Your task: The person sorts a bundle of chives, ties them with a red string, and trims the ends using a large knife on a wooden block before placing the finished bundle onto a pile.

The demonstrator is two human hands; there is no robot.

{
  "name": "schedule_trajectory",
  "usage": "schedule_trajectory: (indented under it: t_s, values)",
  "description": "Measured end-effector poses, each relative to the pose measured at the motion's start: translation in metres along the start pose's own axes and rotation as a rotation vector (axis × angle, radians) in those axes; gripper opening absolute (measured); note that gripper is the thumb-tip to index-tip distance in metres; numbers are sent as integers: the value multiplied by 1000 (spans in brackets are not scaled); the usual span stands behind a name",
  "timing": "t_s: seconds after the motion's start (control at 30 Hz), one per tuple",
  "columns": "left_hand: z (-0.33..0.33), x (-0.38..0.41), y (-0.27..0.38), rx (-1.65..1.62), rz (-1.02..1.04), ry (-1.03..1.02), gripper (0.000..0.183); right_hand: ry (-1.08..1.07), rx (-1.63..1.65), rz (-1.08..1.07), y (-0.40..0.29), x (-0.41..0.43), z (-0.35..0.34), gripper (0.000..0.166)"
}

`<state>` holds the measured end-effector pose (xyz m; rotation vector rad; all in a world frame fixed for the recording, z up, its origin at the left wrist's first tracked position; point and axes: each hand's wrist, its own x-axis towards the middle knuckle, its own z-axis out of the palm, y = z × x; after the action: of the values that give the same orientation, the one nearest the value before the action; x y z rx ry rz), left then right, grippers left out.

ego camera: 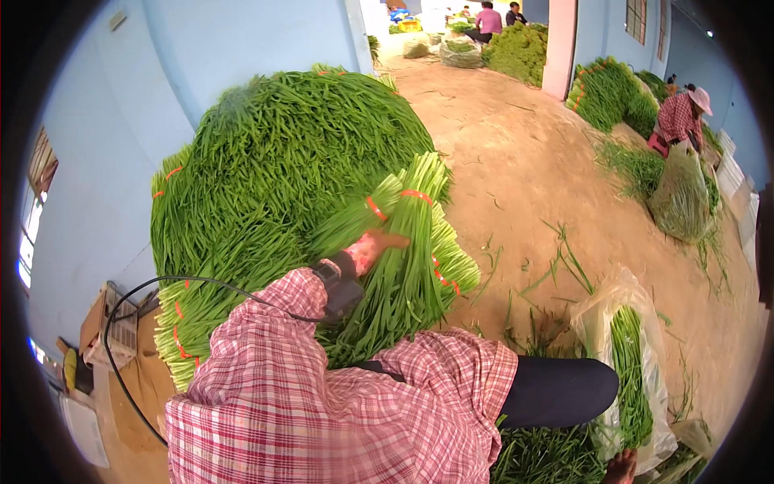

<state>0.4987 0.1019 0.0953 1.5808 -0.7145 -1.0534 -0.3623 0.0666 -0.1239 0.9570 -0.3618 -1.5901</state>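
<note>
My left hand (387,241), blurred, lies against a banded bundle of long green leafy stalks (404,266). Its fingertips touch the leaves below the red band, but their grip is not clear. Close beside it, a smaller bundle (376,207) with another red band slants to the left. Both rest at the near side of a large heap of such bundles (290,151). At the bottom right, part of my right hand (621,467) shows by the lower end of a clear plastic bag (650,351). Green stalks (632,375) lie inside that bag. Most of this hand is cut off by the frame.
A black cable (121,387) loops from my left wrist. Loose leaves (565,260) litter the brown floor (484,157). A plastic crate (109,327) stands by the blue wall (103,181). At right, a person in a hat (680,118) works behind a filled bag (683,193).
</note>
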Motion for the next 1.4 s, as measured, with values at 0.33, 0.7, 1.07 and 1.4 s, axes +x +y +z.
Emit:
schedule_trajectory:
  t_s: [0.33, 0.7, 1.07, 1.4]
  values:
    - [-39, -3, 9, 6, 231, 269, 31, 553, 1298, 216, -72, 114, -104, 23]
    - [-79, -28, -10, 12, -62, 523, 40, -683, 3927, 324, 53, 29, -150, 18]
    - [-77, -25, -35, 167, -126, 542, 33, -193, 3481, 230, 6, 44, -188, 35]
    - [-10, 27, -13, 764, 28, -163, 39, -461, 3401, 288, 55, 6, -189, 32]
